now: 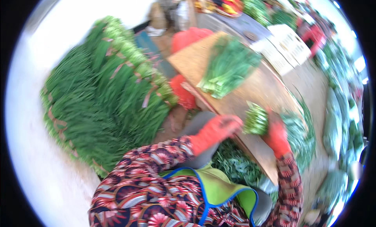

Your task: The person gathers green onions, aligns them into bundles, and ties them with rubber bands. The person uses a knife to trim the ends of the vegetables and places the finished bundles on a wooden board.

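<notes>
My right hand (275, 133), in an orange-red glove, is closed round a bunch of green chives (255, 119) at the right part of a wooden board (250, 97). The pale cut stem ends point left, and the long leaves trail off to the right over the board's edge. Just left of the stem ends is my left hand (222, 128), gloved the same way. Motion smears its fingers, and I cannot make out anything in them. Farther up the board lies another bunch of chives (229, 66), loosely fanned.
At left stands a big stack of chive bundles (105, 89) tied with pinkish bands. Dark green trimmings (237, 164) lie below the board's near edge. Red bags (190, 39) sit behind the board, a white crate (288, 44) beyond it. Wrapped green produce (333, 121) lines the right side.
</notes>
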The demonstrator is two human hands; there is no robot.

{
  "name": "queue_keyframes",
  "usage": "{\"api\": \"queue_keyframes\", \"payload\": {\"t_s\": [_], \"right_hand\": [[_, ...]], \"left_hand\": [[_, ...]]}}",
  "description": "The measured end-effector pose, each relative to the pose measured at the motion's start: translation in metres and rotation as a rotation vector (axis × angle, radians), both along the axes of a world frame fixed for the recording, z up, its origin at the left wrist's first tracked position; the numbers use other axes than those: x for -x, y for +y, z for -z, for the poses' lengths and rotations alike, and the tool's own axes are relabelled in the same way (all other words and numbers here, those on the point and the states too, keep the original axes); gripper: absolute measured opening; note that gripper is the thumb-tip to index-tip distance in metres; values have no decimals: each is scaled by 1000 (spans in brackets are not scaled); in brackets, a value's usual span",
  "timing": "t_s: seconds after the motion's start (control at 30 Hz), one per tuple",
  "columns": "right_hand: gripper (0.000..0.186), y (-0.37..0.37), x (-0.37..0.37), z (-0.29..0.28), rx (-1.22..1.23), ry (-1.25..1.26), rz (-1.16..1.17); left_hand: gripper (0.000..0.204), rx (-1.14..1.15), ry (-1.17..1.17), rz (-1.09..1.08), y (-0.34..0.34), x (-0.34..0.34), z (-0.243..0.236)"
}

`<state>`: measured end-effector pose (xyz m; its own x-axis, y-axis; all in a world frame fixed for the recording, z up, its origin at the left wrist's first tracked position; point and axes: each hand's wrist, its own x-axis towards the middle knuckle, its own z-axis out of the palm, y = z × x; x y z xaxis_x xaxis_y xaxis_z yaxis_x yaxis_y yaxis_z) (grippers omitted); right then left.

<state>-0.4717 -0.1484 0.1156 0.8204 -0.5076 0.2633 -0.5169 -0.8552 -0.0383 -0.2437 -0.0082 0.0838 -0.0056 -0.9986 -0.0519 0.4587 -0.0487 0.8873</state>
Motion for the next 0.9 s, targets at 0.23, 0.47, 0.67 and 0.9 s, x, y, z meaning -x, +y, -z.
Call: {"api": "queue_keyframes", "payload": {"t_s": [0.23, 0.47, 0.67, 0.9], "right_hand": [[67, 65, -77, -128, 147, -260, -65], [51, 85, -135, -84, 84, -345, -400], [77, 95, -129, -56, 85, -343, -343], [70, 89, -90, -12, -64, -231, -152]], "left_hand": [[81, -225, 1015, 476, 9, 11, -6], [85, 125, 948, -45, 25, -83, -77], [76, 279, 651, -677, 86, -186, -60], [62, 675, 358, -1085, 97, -316, -56]]}}
